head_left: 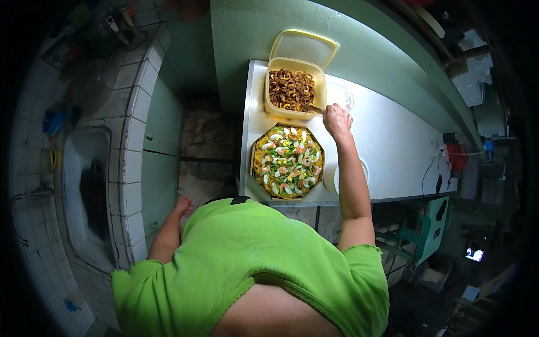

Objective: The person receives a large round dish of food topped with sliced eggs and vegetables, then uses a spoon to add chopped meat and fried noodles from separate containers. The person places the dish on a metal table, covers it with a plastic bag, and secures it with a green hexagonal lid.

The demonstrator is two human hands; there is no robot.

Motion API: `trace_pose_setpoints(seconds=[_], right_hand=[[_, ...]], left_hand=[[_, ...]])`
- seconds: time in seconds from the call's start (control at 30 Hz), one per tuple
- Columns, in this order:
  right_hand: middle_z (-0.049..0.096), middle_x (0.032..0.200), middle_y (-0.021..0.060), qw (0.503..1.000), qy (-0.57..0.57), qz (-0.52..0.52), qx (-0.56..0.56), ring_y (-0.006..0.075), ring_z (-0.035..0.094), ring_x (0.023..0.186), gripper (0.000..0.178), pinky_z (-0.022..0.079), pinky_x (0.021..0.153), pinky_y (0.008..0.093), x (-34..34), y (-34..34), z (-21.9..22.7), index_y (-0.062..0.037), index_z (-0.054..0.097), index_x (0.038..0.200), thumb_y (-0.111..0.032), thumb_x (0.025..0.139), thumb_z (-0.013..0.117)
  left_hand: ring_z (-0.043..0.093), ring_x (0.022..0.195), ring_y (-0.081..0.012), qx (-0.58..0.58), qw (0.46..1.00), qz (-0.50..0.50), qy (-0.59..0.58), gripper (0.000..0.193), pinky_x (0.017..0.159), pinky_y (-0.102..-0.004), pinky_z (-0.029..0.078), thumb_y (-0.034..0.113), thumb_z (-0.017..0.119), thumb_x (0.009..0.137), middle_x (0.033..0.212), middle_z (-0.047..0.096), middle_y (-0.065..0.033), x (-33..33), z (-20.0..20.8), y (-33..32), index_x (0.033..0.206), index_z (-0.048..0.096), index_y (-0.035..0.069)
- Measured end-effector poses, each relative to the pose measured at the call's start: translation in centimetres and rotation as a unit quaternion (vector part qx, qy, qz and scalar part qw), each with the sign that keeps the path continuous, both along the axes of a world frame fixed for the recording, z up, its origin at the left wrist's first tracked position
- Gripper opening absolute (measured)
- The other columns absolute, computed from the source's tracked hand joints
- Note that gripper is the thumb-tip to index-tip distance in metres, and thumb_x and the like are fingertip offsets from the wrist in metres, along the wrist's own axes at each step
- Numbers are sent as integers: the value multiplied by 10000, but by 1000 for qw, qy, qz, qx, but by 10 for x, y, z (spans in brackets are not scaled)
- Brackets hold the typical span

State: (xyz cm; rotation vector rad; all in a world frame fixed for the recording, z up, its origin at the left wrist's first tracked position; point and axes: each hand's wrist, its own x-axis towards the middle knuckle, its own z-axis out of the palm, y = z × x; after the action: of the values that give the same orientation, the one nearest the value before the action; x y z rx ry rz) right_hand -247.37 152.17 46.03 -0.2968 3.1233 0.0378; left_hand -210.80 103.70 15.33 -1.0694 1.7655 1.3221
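Observation:
My right hand [338, 119] is closed round the handle of a dark utensil [314, 109] whose end reaches into a yellowish plastic food container [297, 115]. Whether it is a spoon or tongs I cannot tell. Brown, crispy-looking bits and pale rings [291, 89] fill the container, and its hinged lid [305, 46] stands up at the back. Just in front sits an octagonal tray [254, 178] of yellow noodles [264, 163] topped with egg slices, shrimp, rings and chopped greens. Beside my body, low on the left, my left hand [184, 205] hangs with its fingers loosely apart, holding nothing visible.
The pale table [393, 151] runs along a green wall. A white round tub [330, 178] stands partly under my right forearm, and a clear round lid or plate [341, 92] lies behind my hand. At left are a tiled counter [133, 168] and sink [70, 185]; a green chair [418, 236] stands right.

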Motion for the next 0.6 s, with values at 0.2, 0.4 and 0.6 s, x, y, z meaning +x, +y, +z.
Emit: trace_pose_setpoints(seconds=[0.2,0.4,0.6], right_hand=[[650,912,106,990,64,-51,-112,324,642,814,263,498,757,431,25,42,22,-80,693,865,-303,896,557],[616,810,88,966,80,-19,-244,282,620,693,176,473,624,379,107,76,23,-86,682,901,-234,897,588],[606,807,65,959,47,-7,-278,270,622,678,126,480,605,369,160,77,-15,-106,670,925,-207,885,606]], left_hand=[[573,660,-131,22,999,7,23,328,572,-318,433,407,547,906,908,633,8,-40,16,21,1122,561,160],[568,646,-129,9,1000,-11,14,325,560,-322,431,405,556,903,906,633,3,-38,22,31,1118,566,161],[565,639,-136,-9,999,-37,-6,321,539,-311,427,391,543,907,902,631,0,-29,19,31,1124,569,156]])
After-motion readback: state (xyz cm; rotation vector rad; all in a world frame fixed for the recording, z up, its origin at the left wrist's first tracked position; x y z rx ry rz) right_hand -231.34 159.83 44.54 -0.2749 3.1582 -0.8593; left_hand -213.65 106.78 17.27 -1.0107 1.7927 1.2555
